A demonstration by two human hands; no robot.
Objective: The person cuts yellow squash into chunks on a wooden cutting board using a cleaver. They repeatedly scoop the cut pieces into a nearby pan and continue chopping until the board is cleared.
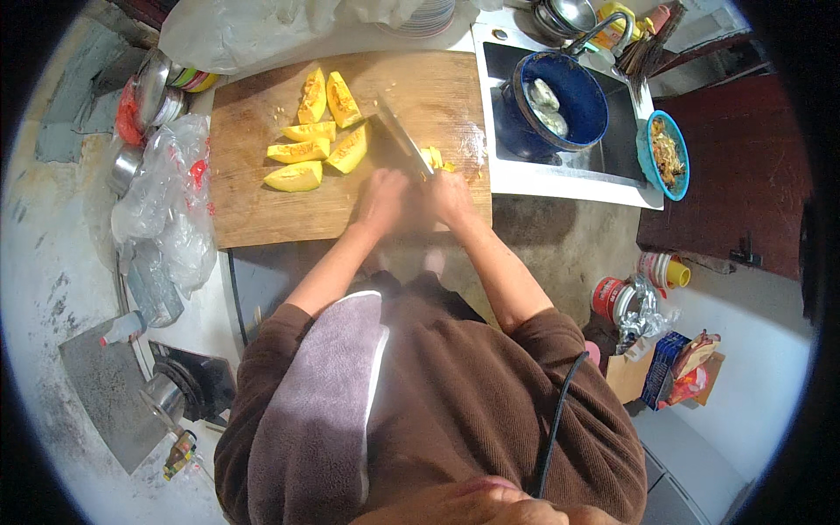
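A wide kitchen knife stands nearly edge-on over the wooden cutting board, its blade pointing away and to the left. At its near end my right hand is closed around the handle, which my fingers cover. Just left of the blade, my left hand is low over the board, fingers curled and blurred; whatever lies under it is hidden. Cut yellow pieces lie against the blade's right side. Several pumpkin wedges, with seedy orange flesh showing, are grouped on the board's left half.
Right of the board, a blue bucket holding pale lumps stands in the sink. A turquoise basin of scraps sits beyond the sink's edge. Clear plastic bags crowd the left counter; stacked plates stand behind the board.
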